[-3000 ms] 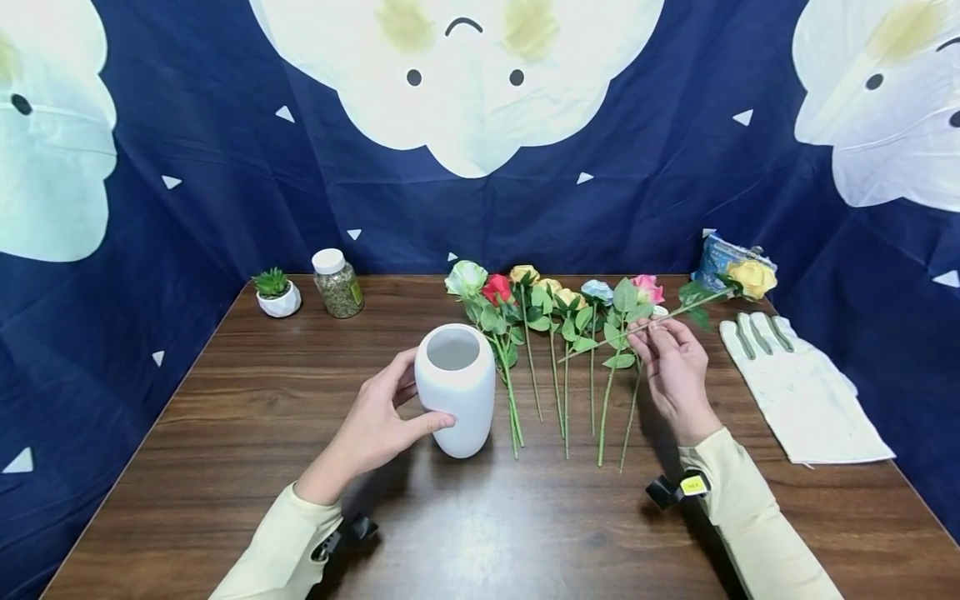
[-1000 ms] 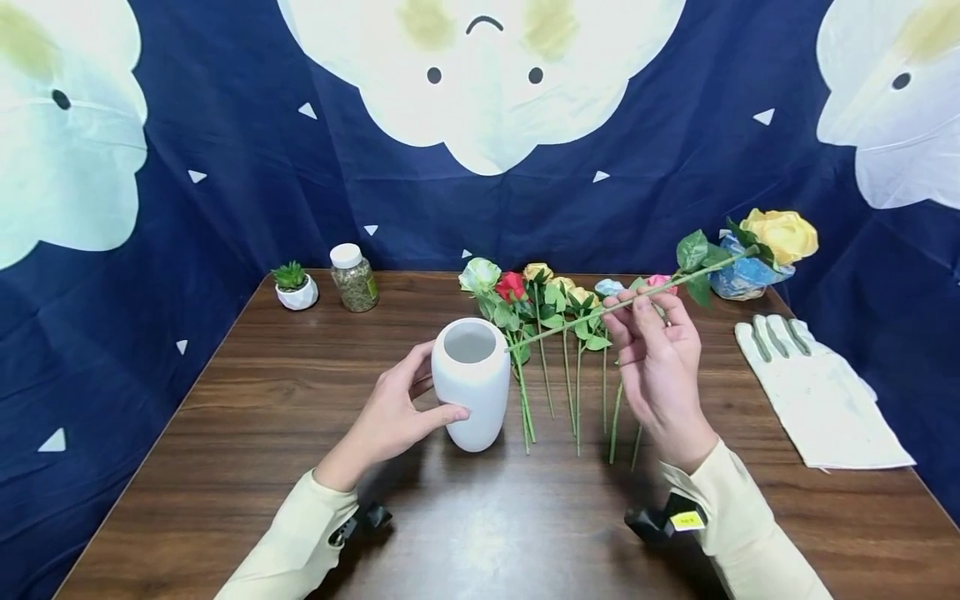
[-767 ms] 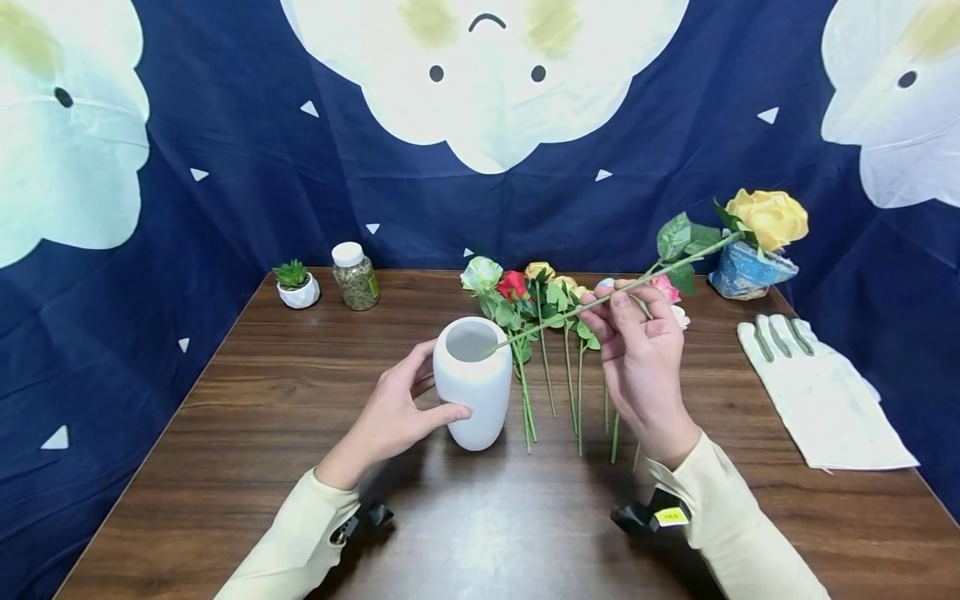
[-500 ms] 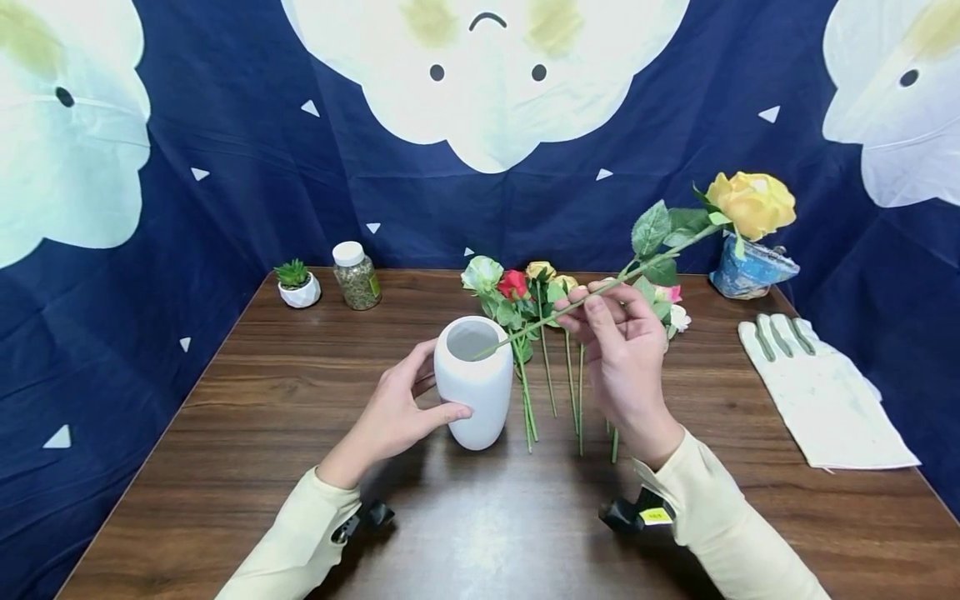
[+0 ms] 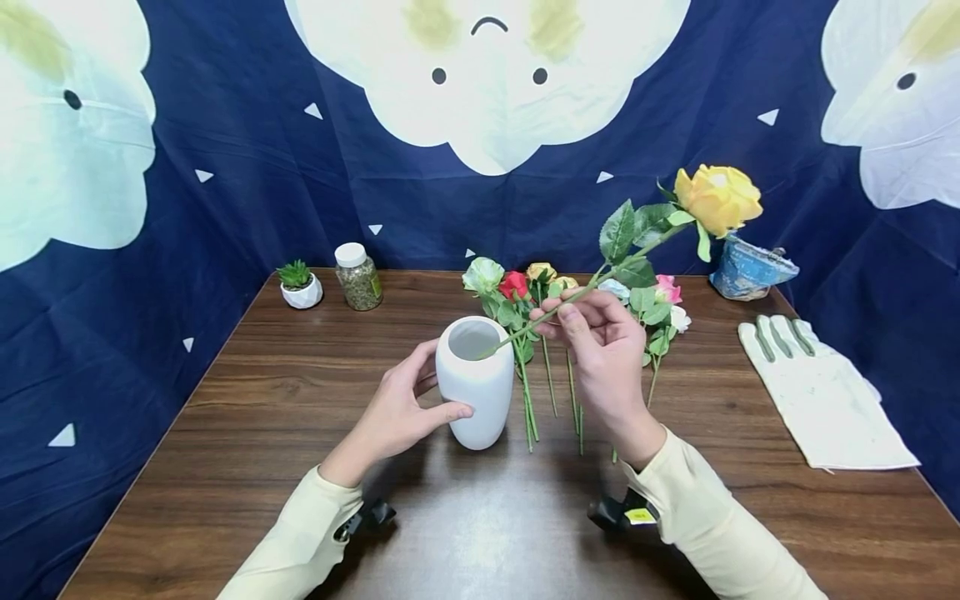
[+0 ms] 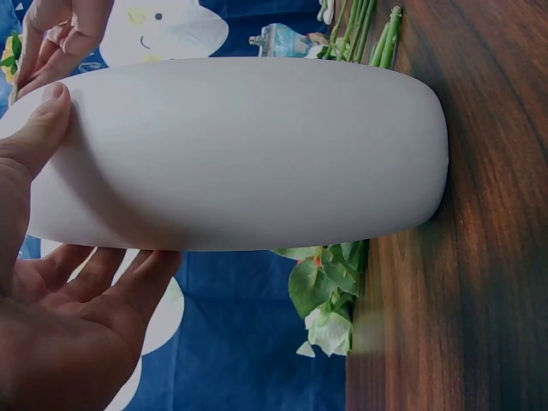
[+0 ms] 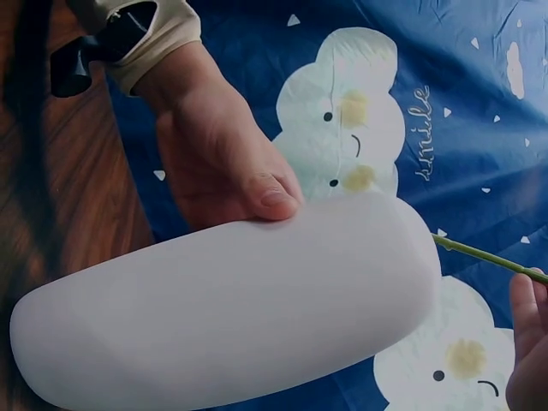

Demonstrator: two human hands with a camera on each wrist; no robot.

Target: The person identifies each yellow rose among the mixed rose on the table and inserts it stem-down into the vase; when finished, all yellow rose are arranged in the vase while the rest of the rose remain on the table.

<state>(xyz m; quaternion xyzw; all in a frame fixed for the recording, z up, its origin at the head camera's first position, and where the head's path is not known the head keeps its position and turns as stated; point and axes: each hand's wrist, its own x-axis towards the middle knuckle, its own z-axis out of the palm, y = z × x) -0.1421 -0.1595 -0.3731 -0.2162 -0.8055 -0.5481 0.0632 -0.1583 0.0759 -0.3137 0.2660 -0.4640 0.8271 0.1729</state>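
A white vase (image 5: 480, 392) stands upright on the wooden table in the head view. My left hand (image 5: 401, 408) grips it from the left, thumb across the front and fingers behind; the left wrist view shows the same hold on the vase (image 6: 257, 154). Between thumb and fingers, my right hand (image 5: 600, 358) pinches the stem of a yellow rose (image 5: 717, 200). The stem slants down to the left, and its lower end is inside the vase mouth. In the right wrist view the green stem (image 7: 484, 254) passes behind the vase rim.
Several artificial flowers, among them a red rose (image 5: 514, 285) and a pink one (image 5: 667, 289), lie behind and right of the vase. White gloves (image 5: 825, 400) and a blue bag (image 5: 750, 268) are at right. A jar (image 5: 358, 279) and a potted succulent (image 5: 300, 287) stand back left.
The right hand has carried the yellow rose leftward and raised its bloom, bringing the stem's end from above the lying flowers into the vase mouth. The left hand keeps its hold on the vase.
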